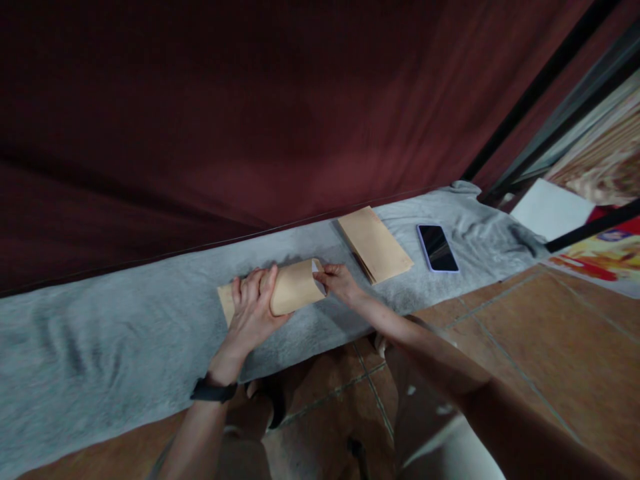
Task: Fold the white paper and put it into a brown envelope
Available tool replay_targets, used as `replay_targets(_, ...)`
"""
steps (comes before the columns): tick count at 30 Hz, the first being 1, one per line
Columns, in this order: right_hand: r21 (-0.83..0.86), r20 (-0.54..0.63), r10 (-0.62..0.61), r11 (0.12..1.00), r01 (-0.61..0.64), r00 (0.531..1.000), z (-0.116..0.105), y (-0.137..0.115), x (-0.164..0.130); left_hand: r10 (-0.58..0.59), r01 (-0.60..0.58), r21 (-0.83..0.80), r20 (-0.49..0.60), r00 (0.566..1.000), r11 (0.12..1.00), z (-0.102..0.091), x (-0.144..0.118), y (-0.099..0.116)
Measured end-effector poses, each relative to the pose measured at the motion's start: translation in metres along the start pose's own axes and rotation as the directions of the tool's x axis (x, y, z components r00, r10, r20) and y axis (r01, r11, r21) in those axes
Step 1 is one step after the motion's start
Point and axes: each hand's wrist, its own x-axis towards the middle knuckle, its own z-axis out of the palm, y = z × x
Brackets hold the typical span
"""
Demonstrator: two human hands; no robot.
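Grey cloth [100, 333] on the floor carries a brown envelope [290, 288], long axis left to right. Left hand [253, 310] clasps its left half; right hand [339, 280] pinches the right end (flap side), nearer the envelope stack [375, 243].

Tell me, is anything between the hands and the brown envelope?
No. The left hand already presses on the brown envelope, and the right hand pinches its open end. Nothing visible sits between them.
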Motion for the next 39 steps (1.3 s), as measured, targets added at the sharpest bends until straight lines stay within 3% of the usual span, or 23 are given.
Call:
replay_targets(14,-0.018,-0.054,0.000,1.000,-0.001,0.999,0.004,0.000,-0.002,-0.001,0.003,-0.037,0.044,0.999,0.999,-0.005,0.001,0.002)
replay_targets(16,0.032,-0.074,-0.013,0.999,0.015,0.997,0.003,-0.001,-0.003,-0.032,0.034,-0.057,0.025,0.999,0.998,-0.005,0.001,0.004)
replay_targets(18,0.100,-0.112,-0.031,0.994,0.043,0.993,0.001,-0.002,-0.002,-0.134,0.130,-0.091,-0.038,0.990,0.987,-0.003,0.001,0.007)
replay_targets(22,0.163,-0.179,-0.048,0.983,0.078,0.983,0.000,-0.003,-0.002,-0.374,0.323,-0.251,-0.191,0.907,0.912,0.004,0.002,0.011)
replay_targets(26,0.170,-0.205,-0.055,0.981,0.090,0.977,0.002,-0.004,-0.002,-0.563,0.433,-0.430,-0.240,0.791,0.792,0.009,0.000,0.009)
replay_targets(28,0.193,-0.213,-0.032,0.978,0.074,0.977,0.002,-0.006,-0.003,-0.687,0.488,-0.550,-0.237,0.687,0.677,0.009,-0.003,0.008)
replay_targets(30,0.218,-0.242,-0.006,0.974,0.060,0.970,0.001,-0.008,-0.003,-0.809,0.505,-0.721,-0.132,0.573,0.475,0.006,-0.005,0.010)
replay_targets(32,0.231,-0.279,0.016,0.972,0.051,0.960,-0.001,-0.009,-0.004,-0.851,0.515,-0.848,0.174,0.495,0.126,0.004,-0.006,0.018)
replay_targets(34,0.241,-0.283,0.033,0.970,0.037,0.959,-0.001,-0.009,-0.006,-0.691,0.551,-0.784,0.568,0.447,-0.288,0.002,-0.003,0.031)
replay_targets(35,0.244,-0.269,0.041,0.969,0.027,0.962,0.000,-0.008,-0.007,-0.557,0.564,-0.695,0.709,0.433,-0.446,0.002,-0.001,0.038)
replay_targets(36,0.246,-0.249,0.049,0.969,0.014,0.967,0.002,-0.007,-0.010,-0.452,0.554,-0.627,0.779,0.435,-0.548,0.003,0.002,0.046)
replay_targets(37,0.251,-0.224,0.056,0.968,0.002,0.973,0.004,-0.005,-0.012,-0.395,0.524,-0.605,0.793,0.464,-0.600,0.005,0.004,0.054)
replay_targets(39,0.260,-0.177,0.071,0.965,-0.023,0.982,0.009,-0.002,-0.018,-0.390,0.441,-0.626,0.764,0.514,-0.644,0.010,0.010,0.066)
